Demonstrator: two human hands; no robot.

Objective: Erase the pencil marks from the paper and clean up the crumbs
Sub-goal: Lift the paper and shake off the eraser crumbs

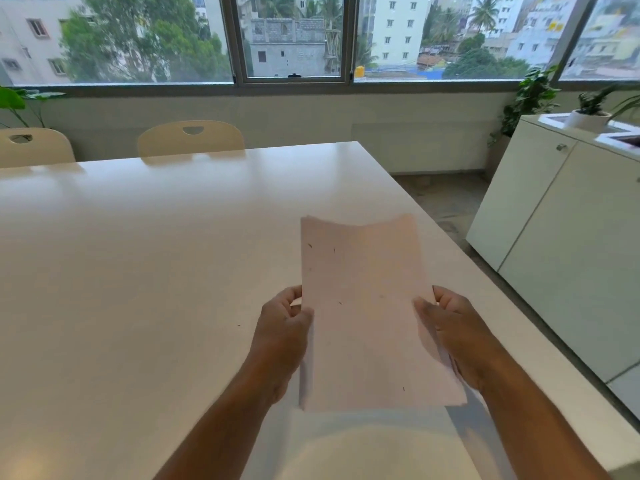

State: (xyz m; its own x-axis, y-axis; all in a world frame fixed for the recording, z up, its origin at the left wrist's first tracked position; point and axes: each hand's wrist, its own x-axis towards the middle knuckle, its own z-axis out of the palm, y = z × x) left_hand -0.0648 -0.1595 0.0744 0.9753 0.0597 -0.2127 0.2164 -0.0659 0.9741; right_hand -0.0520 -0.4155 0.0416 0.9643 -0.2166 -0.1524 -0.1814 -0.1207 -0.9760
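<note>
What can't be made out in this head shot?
- Head view: fingertips of the left hand and right hand under the paper, hidden by the sheet.
- Head view: dark specks on the paper, too small to tell crumbs from pencil marks.
- Head view: paper's near left edge, motion-blurred.
- Head view: speck on the table, too small to identify.

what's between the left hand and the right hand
In the head view, only the paper lies between the left hand and right hand. Each grips one side edge, and a few dark specks sit on it.
</note>
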